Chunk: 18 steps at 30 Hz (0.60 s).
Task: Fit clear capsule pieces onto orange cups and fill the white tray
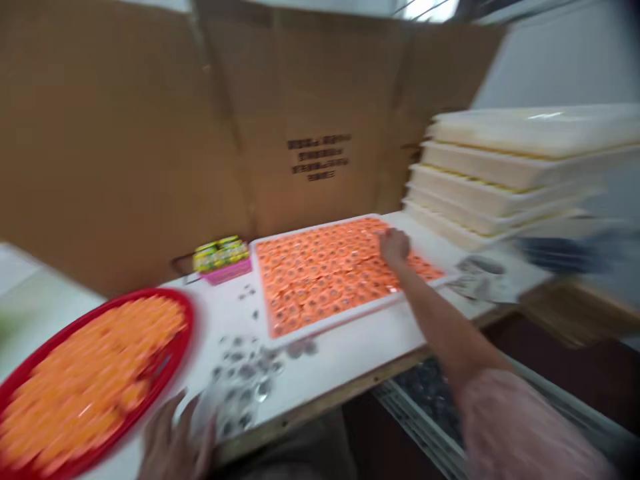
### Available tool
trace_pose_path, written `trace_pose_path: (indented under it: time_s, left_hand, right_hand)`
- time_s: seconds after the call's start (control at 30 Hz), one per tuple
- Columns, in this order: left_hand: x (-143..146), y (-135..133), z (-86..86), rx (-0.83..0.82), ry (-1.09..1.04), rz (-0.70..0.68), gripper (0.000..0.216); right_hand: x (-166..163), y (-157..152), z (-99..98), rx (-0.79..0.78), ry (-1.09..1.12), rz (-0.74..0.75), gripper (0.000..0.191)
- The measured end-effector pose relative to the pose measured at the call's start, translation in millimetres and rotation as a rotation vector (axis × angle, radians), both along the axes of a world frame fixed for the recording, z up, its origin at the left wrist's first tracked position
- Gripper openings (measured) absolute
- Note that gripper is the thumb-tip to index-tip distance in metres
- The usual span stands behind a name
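Observation:
My right hand (394,245) reaches to the far right part of a white tray (345,319). Its fingers are closed over the rows of small orange pieces (320,270) with dark centres; whatever they hold is hidden. At the table's front edge, my left hand (175,440) has its fingers apart, blurred by motion. A whitish translucent patch (206,405) shows beside its fingers, too smeared to name. Small shiny round metal pieces (245,373) lie scattered just right of that hand. To its left is a red round tray (186,333) heaped with orange pieces (95,373).
A pink basket (227,272) of yellow-green items stands behind the scattered pieces. Tall cardboard (320,100) walls the back. Stacked white trays (500,180) rise at the right, with a tape-like roll (483,270) in front. Below the table edge sits a grey crate (415,420).

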<state>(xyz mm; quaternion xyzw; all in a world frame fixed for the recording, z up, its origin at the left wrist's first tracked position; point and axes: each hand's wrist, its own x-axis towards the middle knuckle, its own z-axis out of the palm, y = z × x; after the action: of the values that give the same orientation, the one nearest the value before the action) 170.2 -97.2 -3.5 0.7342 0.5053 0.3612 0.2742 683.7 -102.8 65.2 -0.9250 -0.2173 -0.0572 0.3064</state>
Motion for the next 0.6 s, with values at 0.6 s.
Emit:
trace_pose_path:
  time_s: [0.6]
  left_hand:
    - [-55,-8,-13.6,0.383,-0.032,-0.131,0.008]
  right_hand:
    - [-471,111,-35.8,0.001,0.0,1.599,0.019]
